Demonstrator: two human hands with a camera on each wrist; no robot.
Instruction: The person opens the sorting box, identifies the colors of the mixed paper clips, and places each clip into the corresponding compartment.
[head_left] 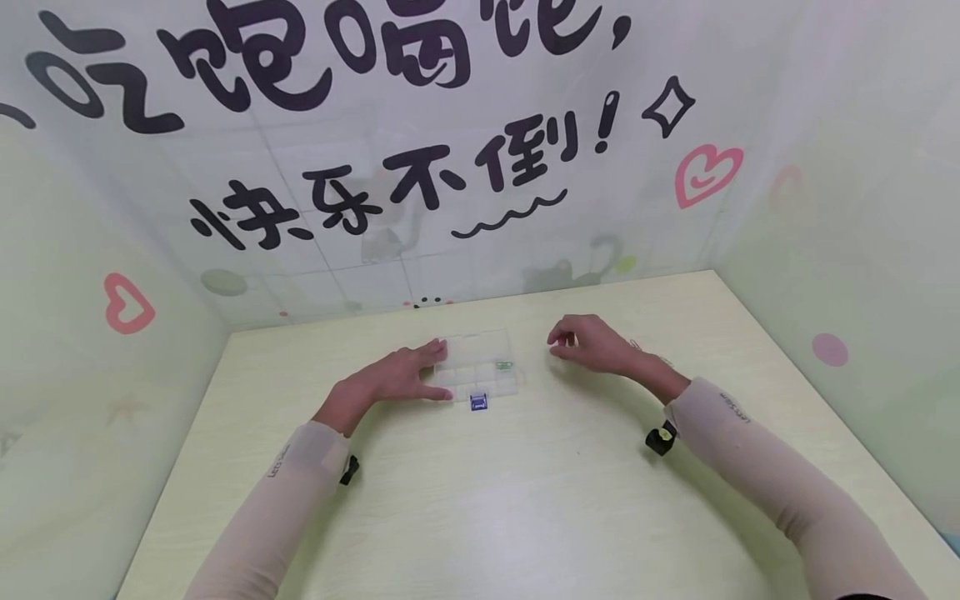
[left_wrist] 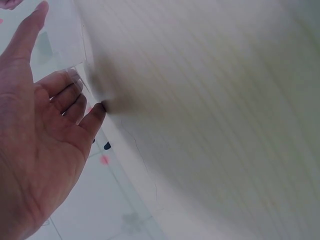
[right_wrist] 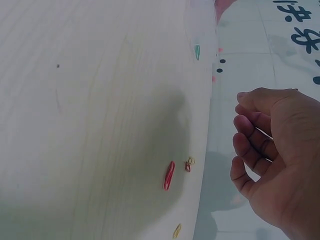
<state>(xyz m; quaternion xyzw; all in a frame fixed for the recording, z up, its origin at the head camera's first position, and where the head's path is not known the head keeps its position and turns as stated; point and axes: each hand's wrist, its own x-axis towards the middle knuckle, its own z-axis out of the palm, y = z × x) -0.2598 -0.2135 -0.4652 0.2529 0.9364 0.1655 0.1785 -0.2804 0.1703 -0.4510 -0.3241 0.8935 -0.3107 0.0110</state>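
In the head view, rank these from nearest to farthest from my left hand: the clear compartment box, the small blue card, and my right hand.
1. The clear compartment box: the left hand touches its left edge.
2. The small blue card: just beyond the left hand's fingertips, at the box's near edge.
3. The right hand: beyond the box's far right side, over the table.
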